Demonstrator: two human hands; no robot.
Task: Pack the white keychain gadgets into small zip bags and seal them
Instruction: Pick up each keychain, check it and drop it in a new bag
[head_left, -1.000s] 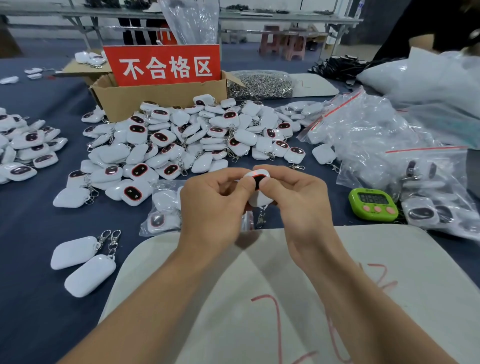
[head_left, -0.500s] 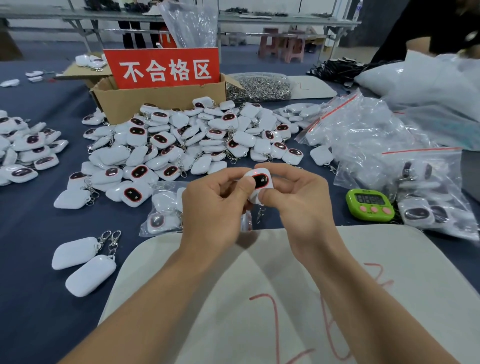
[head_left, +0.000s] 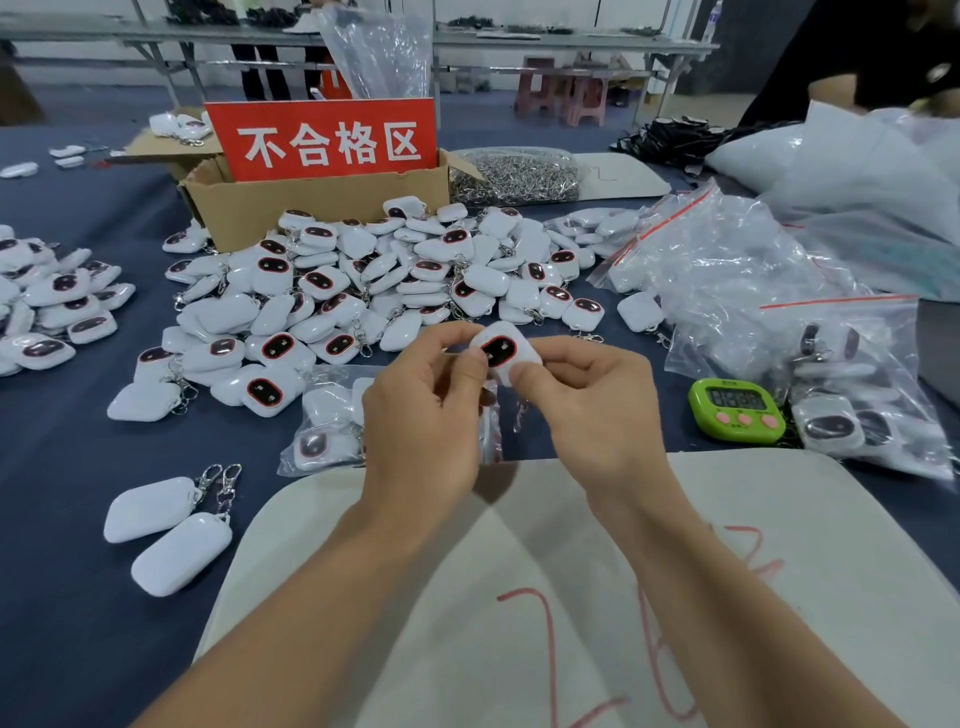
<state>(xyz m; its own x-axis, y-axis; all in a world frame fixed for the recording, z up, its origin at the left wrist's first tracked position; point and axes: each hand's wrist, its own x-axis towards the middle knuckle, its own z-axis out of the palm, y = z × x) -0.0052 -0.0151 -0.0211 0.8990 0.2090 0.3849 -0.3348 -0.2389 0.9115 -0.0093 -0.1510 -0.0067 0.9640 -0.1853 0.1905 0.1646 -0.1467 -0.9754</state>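
- The left hand (head_left: 423, 415) and right hand (head_left: 592, 410) both pinch one gadget (head_left: 503, 352).
- No bag seems to be held.
- A thin fingertip grip could drop it onto the tabletop (head_left: 62, 597).

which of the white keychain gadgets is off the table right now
The gadget pinched between the left hand and right hand, its dark face toward the camera; the others all lie set down, loose or bagged.

The pale mat (head_left: 467, 649) in front is open, so a hand can slide there. A big pile of white gadgets (head_left: 363, 280) fills the middle of the bench (head_left: 52, 597). A green timer (head_left: 736, 409) and heaps of bags (head_left: 737, 280) block the right, and two gadgets (head_left: 166, 530) lie on the left.
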